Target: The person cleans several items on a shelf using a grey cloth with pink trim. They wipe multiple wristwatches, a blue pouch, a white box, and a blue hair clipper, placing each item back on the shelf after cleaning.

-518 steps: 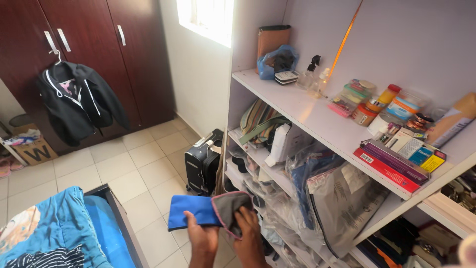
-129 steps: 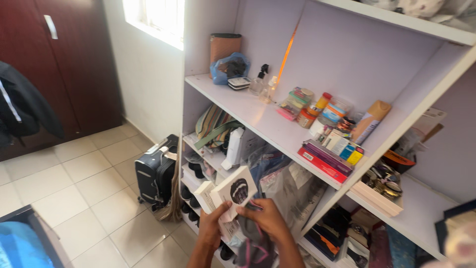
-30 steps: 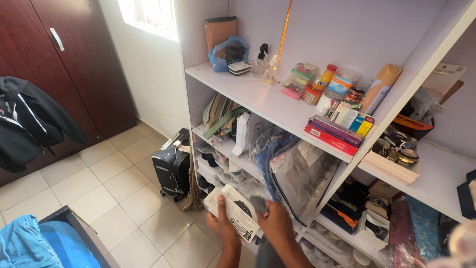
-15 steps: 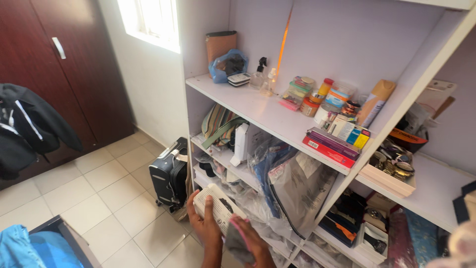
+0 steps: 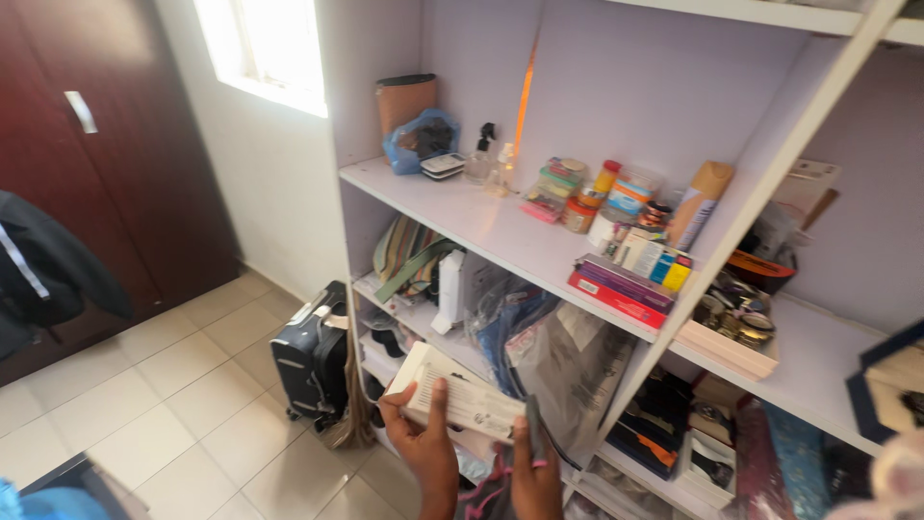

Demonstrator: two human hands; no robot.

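Observation:
At the bottom centre, my left hand grips a flat white box with printed sides, thumb across its face. My right hand is at the box's right end and holds a grey cloth with pink edging, which hangs below the box. Both hands are in front of the lower part of a white shelving unit, near the clear plastic bags stuffed under its main shelf.
The main shelf carries jars and bottles, a stack of flat boxes, a spray bottle and a blue bag. A black suitcase stands on the tiled floor by the unit. A dark wardrobe with a hanging jacket is at left.
The box has turned flatter and shifted right, now held across both hands. The cloth has dropped below the box. The view has swung slightly left and up.

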